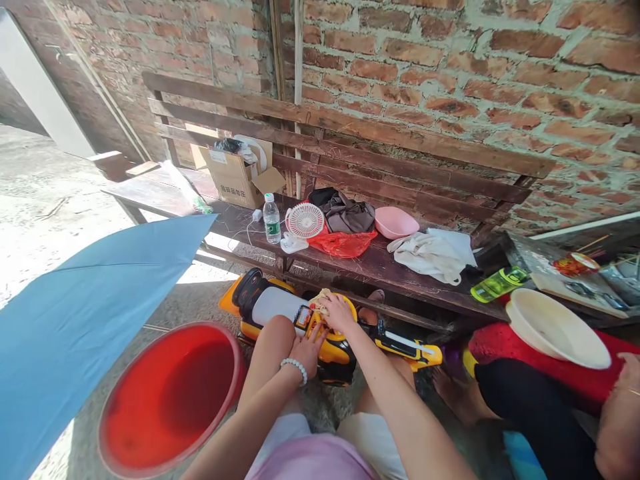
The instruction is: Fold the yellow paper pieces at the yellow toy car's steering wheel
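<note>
Yellow-and-black plastic toy water blaster, white cylindrical tank uppermost, lying on the concrete floor just below a slatted wooden bench, between the seated person's knees. Black end fitting at the far left; yellow barrel section reaching right. Surface condition too small to judge.

Left hand: fingers spread, palm flat and pressing on the yellow shell, white bead bracelet at the wrist. Right hand: fingers bunched over a crumpled tan cloth, pressing it against the top of the shell; exact pinch partly hidden.

Best handling: one palm flat for steadiness, cloth kept between fingers and shell.

Also present: red plastic basin at left, blue umbrella beyond it, pale plastic basin at right. Separate person's hand at the far right edge.
</note>
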Demonstrator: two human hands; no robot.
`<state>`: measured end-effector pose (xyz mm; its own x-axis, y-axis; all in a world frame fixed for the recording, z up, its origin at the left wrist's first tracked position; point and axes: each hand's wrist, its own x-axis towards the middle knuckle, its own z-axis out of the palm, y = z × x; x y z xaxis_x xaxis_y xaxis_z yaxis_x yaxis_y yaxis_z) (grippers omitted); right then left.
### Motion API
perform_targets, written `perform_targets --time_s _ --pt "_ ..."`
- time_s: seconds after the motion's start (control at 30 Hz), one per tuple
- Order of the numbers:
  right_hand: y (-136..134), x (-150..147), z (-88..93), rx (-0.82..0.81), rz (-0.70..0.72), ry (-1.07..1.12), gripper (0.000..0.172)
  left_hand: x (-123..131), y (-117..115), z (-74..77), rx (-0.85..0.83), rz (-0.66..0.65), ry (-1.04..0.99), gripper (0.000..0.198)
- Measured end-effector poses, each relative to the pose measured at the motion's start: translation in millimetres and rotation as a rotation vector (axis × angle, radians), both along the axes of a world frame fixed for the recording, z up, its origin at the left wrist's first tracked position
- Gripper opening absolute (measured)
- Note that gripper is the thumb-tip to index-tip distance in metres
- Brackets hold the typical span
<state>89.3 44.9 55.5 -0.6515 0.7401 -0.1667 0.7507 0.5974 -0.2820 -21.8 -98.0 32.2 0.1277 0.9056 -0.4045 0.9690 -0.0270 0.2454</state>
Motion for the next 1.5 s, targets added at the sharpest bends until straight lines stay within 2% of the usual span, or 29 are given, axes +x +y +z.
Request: perform_targets --time_s 0.17,0.33,0.47,0.6,0.7,0.8,0.87,0.93,1.03,1.13,1.23,1.37,1.5 --pt "15.4 -2.0 7.9 0.008 -0.156 -0.042 0.05 -0.3 2.7 -4.8 0.001 -0.005 -0.014 0.098" --pt "23.2 30.1 16.9 0.01 -0.371 -0.138 0.045 1.4 2.5 -7.2 0.012 0.006 -0.019 0.098" --pt "-4.7 47.5 16.5 0.002 -0.443 -0.231 0.043 2.2 2.1 -0.7 0.009 0.013 -0.042 0.1" --pt "-55.6 37.7 11.2 -0.012 -0.502 -0.273 0.044 0.3 2.7 4.3 -0.007 0.044 -0.092 0.102" --pt "-84.1 31.7 10.6 -0.064 -0.452 -0.256 0.044 -0.6 2.5 3.0 0.005 0.075 -0.142 0.097" --pt "-90.1 34.9 17.5 -0.128 -0.311 -0.186 0.039 0.9 0.4 -1.8 0.029 0.109 -0.186 0.097" --pt "-80.1 36.6 27.1 -0.135 -0.278 -0.131 0.039 3.2 -2.3 -5.5 0.048 0.13 -0.204 0.099" --pt "-62.5 32.4 38.0 -0.077 -0.3 -0.079 0.043 5.5 -5.2 -9.2 0.071 0.156 -0.216 0.102" --pt "-37.9 12.2 47.5 0.028 -0.325 -0.011 0.047 5.8 -6.7 -15.8 0.133 0.222 -0.257 0.105" --pt "-36.3 -12.7 42.1 -0.005 -0.25 -0.048 0.043 0.6 -2.7 -25.4 0.226 0.332 -0.319 0.106" --pt "-59.2 -21.9 26.3 -0.044 -0.164 -0.135 0.042 -7.0 3.1 -34.4 0.29 0.388 -0.375 0.104" --pt "-93.8 4.1 9.2 -0.029 -0.09 -0.147 0.039 -12.5 7.0 -34.6 0.248 0.328 -0.355 0.097" --pt "-98.6 44.1 11.2 -0.052 -0.044 -0.19 0.039 -7.8 9.2 -24.0 0.119 0.237 -0.199 0.091"
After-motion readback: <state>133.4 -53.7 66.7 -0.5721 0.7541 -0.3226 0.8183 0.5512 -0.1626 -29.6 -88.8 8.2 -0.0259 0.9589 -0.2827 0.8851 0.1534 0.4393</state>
